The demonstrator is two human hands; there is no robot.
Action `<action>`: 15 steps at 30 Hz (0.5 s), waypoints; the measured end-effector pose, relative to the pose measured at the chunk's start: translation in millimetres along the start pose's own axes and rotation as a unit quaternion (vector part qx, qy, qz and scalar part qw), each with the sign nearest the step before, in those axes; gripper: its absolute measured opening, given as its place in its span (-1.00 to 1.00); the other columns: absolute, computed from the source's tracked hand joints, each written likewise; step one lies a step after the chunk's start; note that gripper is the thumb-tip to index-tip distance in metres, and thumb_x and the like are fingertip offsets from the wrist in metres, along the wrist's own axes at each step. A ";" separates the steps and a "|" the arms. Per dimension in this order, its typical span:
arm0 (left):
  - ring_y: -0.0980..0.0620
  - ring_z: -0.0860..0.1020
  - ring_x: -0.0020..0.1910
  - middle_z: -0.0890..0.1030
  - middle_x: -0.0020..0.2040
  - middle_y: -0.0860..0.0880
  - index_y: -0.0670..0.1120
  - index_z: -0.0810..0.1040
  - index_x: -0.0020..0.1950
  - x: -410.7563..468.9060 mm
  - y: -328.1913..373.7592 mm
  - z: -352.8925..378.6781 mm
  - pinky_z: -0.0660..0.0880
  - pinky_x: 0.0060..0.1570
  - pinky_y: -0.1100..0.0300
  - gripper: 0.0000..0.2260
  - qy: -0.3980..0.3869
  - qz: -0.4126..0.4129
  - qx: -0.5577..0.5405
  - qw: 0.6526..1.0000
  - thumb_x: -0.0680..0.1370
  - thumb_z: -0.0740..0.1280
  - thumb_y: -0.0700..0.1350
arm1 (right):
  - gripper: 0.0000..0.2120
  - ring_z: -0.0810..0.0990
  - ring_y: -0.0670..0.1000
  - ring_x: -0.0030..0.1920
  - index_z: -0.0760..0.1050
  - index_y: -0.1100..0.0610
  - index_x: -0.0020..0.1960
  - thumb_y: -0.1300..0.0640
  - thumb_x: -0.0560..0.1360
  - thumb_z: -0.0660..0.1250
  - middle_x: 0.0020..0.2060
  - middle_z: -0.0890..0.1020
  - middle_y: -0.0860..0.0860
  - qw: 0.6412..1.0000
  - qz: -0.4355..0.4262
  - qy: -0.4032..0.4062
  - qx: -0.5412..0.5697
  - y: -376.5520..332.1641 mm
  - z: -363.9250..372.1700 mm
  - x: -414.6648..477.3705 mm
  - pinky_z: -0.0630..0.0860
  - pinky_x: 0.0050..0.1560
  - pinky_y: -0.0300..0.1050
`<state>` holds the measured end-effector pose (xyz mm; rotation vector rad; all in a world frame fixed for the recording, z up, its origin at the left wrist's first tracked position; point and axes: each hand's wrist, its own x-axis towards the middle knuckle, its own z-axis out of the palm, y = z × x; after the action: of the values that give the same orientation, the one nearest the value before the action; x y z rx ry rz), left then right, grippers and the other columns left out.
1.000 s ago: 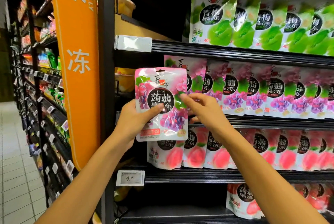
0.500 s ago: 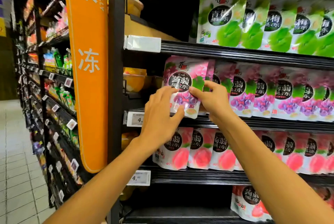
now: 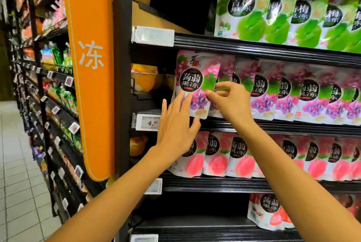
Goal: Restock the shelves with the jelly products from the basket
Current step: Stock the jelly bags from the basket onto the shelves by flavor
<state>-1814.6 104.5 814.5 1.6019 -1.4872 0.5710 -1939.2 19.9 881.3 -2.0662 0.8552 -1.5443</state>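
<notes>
A pink grape jelly pouch (image 3: 194, 77) stands upright at the left end of the grape row on the middle shelf (image 3: 273, 124). My left hand (image 3: 175, 126) lies flat against its lower left part, fingers straight and spread. My right hand (image 3: 228, 99) pinches the pouch's right edge between thumb and fingertips. More grape pouches (image 3: 289, 93) stand in a row to the right. The basket is not in view.
Green plum jelly pouches (image 3: 254, 9) fill the shelf above, peach pouches (image 3: 234, 155) the shelf below. A price tag (image 3: 148, 122) reading 4.90 sits left of my left hand. An orange jelly sign (image 3: 91, 62) and a black upright (image 3: 121, 85) stand at the left.
The grape pouch went from in front of the shelf onto the middle shelf's left end. My left hand let go of it and now presses flat; the right hand shifted to its right edge.
</notes>
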 end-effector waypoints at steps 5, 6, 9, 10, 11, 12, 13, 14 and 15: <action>-0.09 0.05 0.55 0.13 0.55 -0.14 -0.11 0.10 0.58 -5.1 10.8 0.6 -0.14 0.55 -0.06 -0.40 0.015 -0.010 0.046 0.999 0.60 0.22 0.04 | -0.78 0.68 -0.03 -0.28 0.62 0.18 0.04 0.13 0.43 0.51 -0.33 0.67 0.02 0.998 -0.011 -0.016 -0.055 4.6 -1.3 -8.0 0.65 -0.14 0.06; -0.10 0.06 0.54 0.14 0.53 -0.14 -0.11 0.10 0.57 -5.6 12.1 0.6 -0.14 0.55 -0.05 -0.40 0.015 -0.010 0.048 0.999 0.60 0.22 0.03 | -0.78 0.69 0.02 -0.26 0.62 0.17 0.03 0.14 0.42 0.52 -0.30 0.68 0.05 0.998 -0.008 -0.017 -0.057 5.0 -0.3 -8.0 0.65 -0.13 0.09; -0.09 0.09 0.53 0.13 0.51 -0.13 -0.12 0.04 0.58 -5.5 14.7 2.5 -0.14 0.55 -0.06 -0.38 0.009 -0.007 0.066 0.998 0.60 0.21 0.03 | -0.81 0.69 0.01 -0.26 0.60 0.14 -0.01 0.16 0.42 0.52 -0.30 0.68 0.05 0.998 -0.006 -0.005 -0.061 6.2 3.1 -6.0 0.66 -0.13 0.08; -0.08 0.07 0.54 0.11 0.52 -0.13 -0.12 0.02 0.59 -4.9 14.8 3.3 -0.15 0.55 -0.06 -0.36 0.005 -0.010 0.074 0.997 0.61 0.20 0.04 | -0.82 0.69 0.00 -0.26 0.59 0.14 -0.02 0.16 0.42 0.52 -0.30 0.68 0.05 0.998 -0.006 -0.002 -0.062 6.4 4.5 -5.0 0.66 -0.12 0.07; -0.08 0.06 0.55 0.10 0.53 -0.13 -0.12 0.00 0.59 -4.5 14.7 4.1 -0.16 0.55 -0.07 -0.35 0.002 -0.015 0.081 0.997 0.61 0.20 0.05 | -0.82 0.69 0.01 -0.25 0.59 0.14 -0.02 0.16 0.42 0.52 -0.30 0.68 0.05 0.998 -0.005 -0.001 -0.062 6.7 6.4 -4.1 0.66 -0.11 0.07; -0.07 0.04 0.56 0.08 0.55 -0.13 -0.12 -0.02 0.59 -3.9 14.5 4.6 -0.18 0.54 -0.07 -0.35 0.001 -0.020 0.087 0.996 0.61 0.20 0.06 | -0.82 0.69 0.01 -0.25 0.59 0.14 -0.02 0.17 0.42 0.52 -0.30 0.68 0.06 0.998 -0.004 0.000 -0.059 6.8 8.2 -3.2 0.65 -0.11 0.07; -0.06 0.03 0.56 0.08 0.55 -0.12 -0.12 -0.02 0.59 -3.5 14.7 5.2 -0.20 0.54 -0.08 -0.34 0.000 -0.024 0.094 0.995 0.60 0.20 0.06 | -0.82 0.69 0.01 -0.25 0.60 0.16 -0.02 0.18 0.42 0.52 -0.30 0.68 0.06 0.998 -0.004 0.002 -0.055 7.0 10.4 -2.7 0.65 -0.10 0.07; -0.06 0.02 0.56 0.07 0.56 -0.12 -0.12 -0.03 0.59 -3.3 15.2 5.7 -0.21 0.54 -0.09 -0.34 -0.001 -0.028 0.103 0.994 0.61 0.19 0.07 | -0.82 0.68 0.00 -0.25 0.60 0.18 -0.01 0.20 0.42 0.52 -0.31 0.68 0.06 0.999 -0.008 0.004 -0.053 7.1 12.7 -2.2 0.65 -0.09 0.06; -0.06 0.02 0.57 0.07 0.56 -0.12 -0.13 -0.03 0.59 -3.3 15.9 6.0 -0.20 0.54 -0.10 -0.34 -0.002 -0.032 0.111 0.993 0.61 0.18 0.08 | -0.82 0.68 -0.01 -0.26 0.61 0.20 -0.01 0.21 0.42 0.51 -0.32 0.67 0.06 0.998 -0.012 0.004 -0.055 7.2 15.0 -2.3 0.65 -0.09 0.04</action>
<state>-1831.7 102.5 813.1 1.8152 -1.4087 0.7185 -1926.9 15.8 870.6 -2.1560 0.9397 -1.5509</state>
